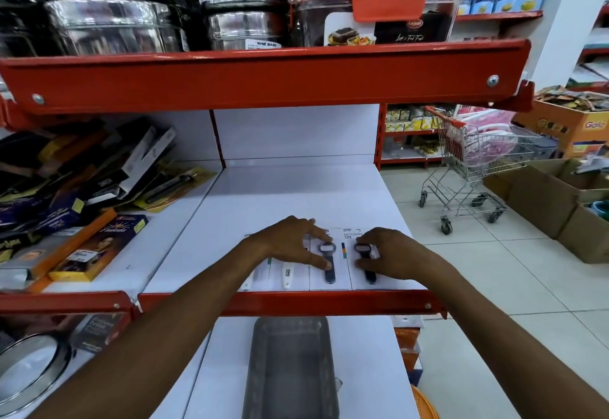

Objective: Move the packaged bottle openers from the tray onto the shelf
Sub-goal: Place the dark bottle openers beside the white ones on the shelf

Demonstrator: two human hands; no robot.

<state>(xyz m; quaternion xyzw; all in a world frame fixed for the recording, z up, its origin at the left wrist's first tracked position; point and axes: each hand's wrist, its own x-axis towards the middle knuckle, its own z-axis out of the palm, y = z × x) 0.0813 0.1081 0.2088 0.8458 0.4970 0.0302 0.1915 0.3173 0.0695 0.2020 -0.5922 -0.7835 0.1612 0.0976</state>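
Several packaged bottle openers lie side by side near the front of the white shelf (296, 194). The two on the left have white handles (287, 275); the two on the right are dark-handled on white cards. My left hand (290, 244) rests on the third pack (330, 267), thumb and fingers spread on its card. Over the rightmost pack (369, 273) my right hand (385, 254) pinches the card, fingers curled on the opener. The grey tray (290, 369) sits on the shelf below, with nothing in it.
Boxed goods (95, 247) crowd the shelf to the left. A red shelf lip (263, 76) with steel pots overhangs above. A shopping trolley (474, 161) and cardboard boxes (557, 201) stand on the tiled floor at right.
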